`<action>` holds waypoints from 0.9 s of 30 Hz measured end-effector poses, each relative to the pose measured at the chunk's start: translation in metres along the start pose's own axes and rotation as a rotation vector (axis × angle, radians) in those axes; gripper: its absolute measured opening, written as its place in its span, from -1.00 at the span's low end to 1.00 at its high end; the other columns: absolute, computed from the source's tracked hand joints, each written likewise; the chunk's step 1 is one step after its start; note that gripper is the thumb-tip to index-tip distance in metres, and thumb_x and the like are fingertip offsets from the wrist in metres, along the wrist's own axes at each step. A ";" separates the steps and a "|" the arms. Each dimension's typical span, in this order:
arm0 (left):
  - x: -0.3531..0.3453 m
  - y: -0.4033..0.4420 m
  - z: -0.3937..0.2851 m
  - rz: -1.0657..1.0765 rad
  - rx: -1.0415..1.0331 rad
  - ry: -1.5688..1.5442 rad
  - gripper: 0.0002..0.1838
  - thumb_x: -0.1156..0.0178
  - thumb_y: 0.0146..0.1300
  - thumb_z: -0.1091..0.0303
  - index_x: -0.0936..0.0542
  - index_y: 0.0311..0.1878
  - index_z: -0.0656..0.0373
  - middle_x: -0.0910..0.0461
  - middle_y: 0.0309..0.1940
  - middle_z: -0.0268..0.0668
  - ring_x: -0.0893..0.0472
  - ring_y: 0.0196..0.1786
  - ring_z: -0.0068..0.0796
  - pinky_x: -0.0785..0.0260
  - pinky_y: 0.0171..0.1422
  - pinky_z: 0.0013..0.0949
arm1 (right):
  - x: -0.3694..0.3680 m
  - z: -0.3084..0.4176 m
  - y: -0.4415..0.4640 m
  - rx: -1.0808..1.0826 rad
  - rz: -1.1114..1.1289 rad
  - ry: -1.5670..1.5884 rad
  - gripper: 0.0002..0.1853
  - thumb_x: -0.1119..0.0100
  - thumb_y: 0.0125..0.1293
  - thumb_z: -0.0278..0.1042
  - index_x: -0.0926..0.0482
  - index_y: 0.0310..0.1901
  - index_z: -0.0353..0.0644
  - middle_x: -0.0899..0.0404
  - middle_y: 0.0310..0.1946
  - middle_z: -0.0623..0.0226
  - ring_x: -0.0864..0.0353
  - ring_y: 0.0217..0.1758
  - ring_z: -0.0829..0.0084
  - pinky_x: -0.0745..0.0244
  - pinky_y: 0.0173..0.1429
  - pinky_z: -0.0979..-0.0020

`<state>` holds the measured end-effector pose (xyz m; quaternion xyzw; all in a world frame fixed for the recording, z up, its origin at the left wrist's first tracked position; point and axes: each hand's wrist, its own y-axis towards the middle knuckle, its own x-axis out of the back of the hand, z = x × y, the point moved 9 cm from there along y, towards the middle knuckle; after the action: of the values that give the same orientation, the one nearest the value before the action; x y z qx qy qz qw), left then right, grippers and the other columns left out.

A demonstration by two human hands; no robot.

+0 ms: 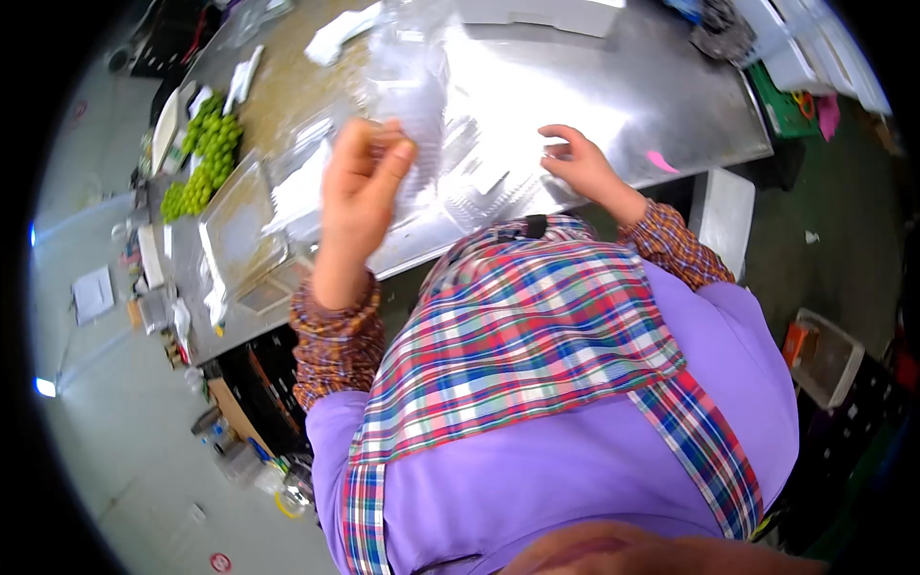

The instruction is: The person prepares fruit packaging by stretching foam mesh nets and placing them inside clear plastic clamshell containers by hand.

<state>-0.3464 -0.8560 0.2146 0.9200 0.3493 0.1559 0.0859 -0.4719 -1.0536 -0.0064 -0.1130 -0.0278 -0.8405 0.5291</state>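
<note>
My left hand [364, 182] is raised over the metal table [565, 77], thumb and fingers pinched on the edge of a clear plastic container [412, 96], which looks blurred and see-through. My right hand [583, 168] hovers near the table's front edge with thumb and fingers apart and nothing between them. Between the hands, more clear ribbed plastic [494, 192] lies on the metal. To the left of my left hand are a clear tray [244, 216] and a bunch of green grapes [213, 144].
A white box [546, 14] stands at the far edge. White crumpled paper [340, 34] lies at the back left, a pink scrap [661, 161] at the right. Beside the table's right front is a white bin [725, 216]; a green crate [781, 105] stands beyond the right edge.
</note>
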 end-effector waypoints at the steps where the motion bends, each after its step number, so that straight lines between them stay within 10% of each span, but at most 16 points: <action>1: 0.020 0.001 -0.032 -0.057 -0.047 0.004 -0.92 -0.18 0.30 0.56 -0.49 -0.19 0.24 -0.53 -0.30 -0.39 -0.48 -0.20 -0.65 -0.36 0.02 -0.50 | 0.002 -0.001 -0.001 -0.007 0.018 -0.033 -0.51 -0.21 0.17 -0.50 -0.44 0.18 -0.15 -0.49 0.08 0.34 -0.53 -0.11 0.55 -0.52 -0.07 0.51; 10: 0.111 -0.002 -0.140 -0.007 -0.410 1.128 -0.95 -0.11 0.29 0.63 -0.47 -0.22 0.28 -0.64 -0.02 -0.14 -0.62 -0.13 -0.42 -0.43 -0.05 -0.45 | 0.001 -0.025 0.017 -0.080 -0.059 0.067 -0.48 -0.15 0.09 -0.57 -0.46 0.16 -0.13 -0.45 -0.15 0.41 -0.45 -0.33 0.63 -0.45 -0.17 0.56; 16: 0.168 -0.048 0.045 0.203 0.002 0.973 -0.83 -0.12 0.20 0.59 -0.54 -0.14 0.19 -0.63 -0.27 -0.15 -0.63 -0.27 -0.19 -0.47 -0.17 -0.34 | 0.064 -0.030 0.020 -0.023 -0.247 -0.008 -0.55 -0.13 0.11 -0.59 -0.53 0.09 -0.10 -0.43 -0.16 0.44 -0.42 -0.42 0.68 -0.41 -0.33 0.58; 18: 0.166 -0.077 0.106 0.283 0.427 0.822 -0.88 -0.16 0.19 0.58 -0.43 -0.26 0.21 -0.65 -0.10 -0.14 -0.63 -0.02 -0.17 -0.44 0.02 -0.30 | 0.076 -0.028 0.017 -0.048 -0.267 -0.011 -0.55 -0.13 0.10 -0.59 -0.53 0.09 -0.11 -0.43 -0.18 0.45 -0.45 -0.47 0.66 -0.40 -0.38 0.58; 27: 0.126 -0.081 0.076 0.437 0.151 1.006 -0.32 -0.41 0.01 0.13 -0.47 0.27 -0.05 -0.55 -0.19 -0.18 -0.48 -0.05 -0.12 -0.35 0.05 -0.19 | 0.084 0.021 0.020 0.144 -0.239 -0.751 -0.53 -0.20 0.12 -0.46 -0.48 0.12 -0.20 -0.50 -0.02 0.12 -0.59 -0.14 0.22 -0.51 -0.01 0.33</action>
<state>-0.2812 -0.7154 0.1500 0.7868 0.1587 0.5646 -0.1922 -0.4850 -1.1329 0.0306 -0.3711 -0.2910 -0.7923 0.3872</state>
